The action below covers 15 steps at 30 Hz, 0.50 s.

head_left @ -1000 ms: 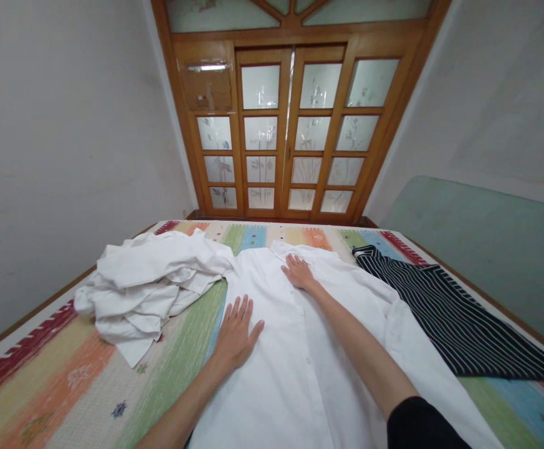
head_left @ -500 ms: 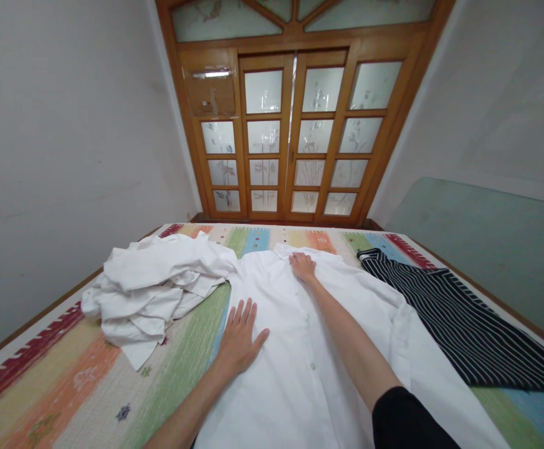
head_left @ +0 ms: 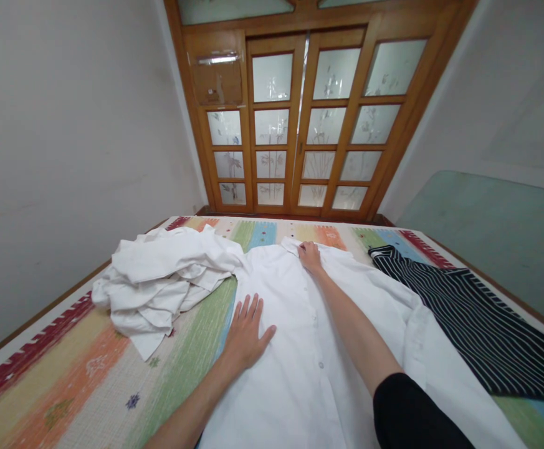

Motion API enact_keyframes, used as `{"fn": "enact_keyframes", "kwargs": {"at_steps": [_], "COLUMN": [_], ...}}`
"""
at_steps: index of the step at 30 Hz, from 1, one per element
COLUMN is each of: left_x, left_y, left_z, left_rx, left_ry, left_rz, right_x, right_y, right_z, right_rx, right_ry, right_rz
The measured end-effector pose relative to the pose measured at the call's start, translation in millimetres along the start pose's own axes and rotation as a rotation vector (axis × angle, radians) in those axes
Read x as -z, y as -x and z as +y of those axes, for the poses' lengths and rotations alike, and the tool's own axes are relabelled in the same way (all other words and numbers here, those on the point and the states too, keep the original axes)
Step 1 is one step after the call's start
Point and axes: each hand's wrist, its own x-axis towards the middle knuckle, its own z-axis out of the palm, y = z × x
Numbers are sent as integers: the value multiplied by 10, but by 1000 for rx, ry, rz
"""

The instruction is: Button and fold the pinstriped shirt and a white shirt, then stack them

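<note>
A white button-up shirt [head_left: 290, 380] lies spread front-up before me, its collar at the far end and its buttons running down the middle. Flat on the shirt's left side rests my left hand [head_left: 247, 335], fingers spread. My right hand [head_left: 310, 255] is up by the collar with its fingers curled on the fabric at the neck opening; the fingertips are partly hidden. One sleeve stretches out to the right. To the left, a crumpled heap of white cloth [head_left: 159, 268] touches the shirt near its shoulder.
A black garment with white stripes [head_left: 458, 324] lies on the right. Everything rests on a multicoloured striped cover [head_left: 85, 368]. Beyond the far edge stand wooden doors with glass panes [head_left: 295, 125]. A pale green panel [head_left: 496, 231] leans at the right wall.
The view has shifted slightly, so the scene sits a little further right. My right hand's fingers look more curled at the collar; my left hand stays flat on the shirt.
</note>
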Motion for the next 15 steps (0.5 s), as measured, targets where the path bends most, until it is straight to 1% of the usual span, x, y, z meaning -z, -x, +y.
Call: {"fn": "enact_keyframes", "kwargs": {"at_steps": [8, 15], "left_x": [15, -3], "left_y": [13, 3], "left_z": [-3, -21], "left_rx": [1, -12], "left_ry": [13, -13], "left_rz": [-19, -19], "right_x": [-49, -21], "right_y": [-134, -128], "right_z": [28, -4], "right_rx": [8, -6], "right_ry": [16, 40], "right_rz": [-1, -6]}}
